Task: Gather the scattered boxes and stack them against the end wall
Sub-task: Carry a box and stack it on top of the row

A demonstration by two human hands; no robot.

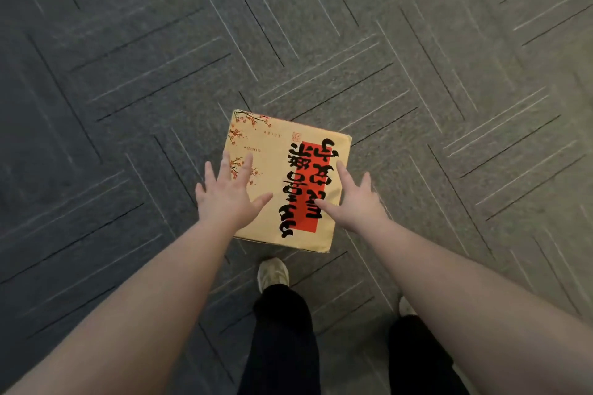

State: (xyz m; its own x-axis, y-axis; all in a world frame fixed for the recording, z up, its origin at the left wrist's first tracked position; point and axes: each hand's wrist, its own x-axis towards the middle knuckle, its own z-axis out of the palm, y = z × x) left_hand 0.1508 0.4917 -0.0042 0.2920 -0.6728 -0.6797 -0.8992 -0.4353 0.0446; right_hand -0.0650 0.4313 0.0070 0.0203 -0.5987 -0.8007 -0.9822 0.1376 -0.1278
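Both hands reach down with fingers spread, the left hand (229,194) over the left edge and the right hand (354,199) over the right edge of a yellow box (282,170) lying flat on the carpet (128,74), just beyond a shoe (272,272). This looks like the pick-up step; next, grip both sides and lift.

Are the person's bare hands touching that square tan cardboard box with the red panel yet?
Cannot tell. In the head view, the open left hand and right hand overlap the tan cardboard box from above, so contact or a gap beneath is hidden.
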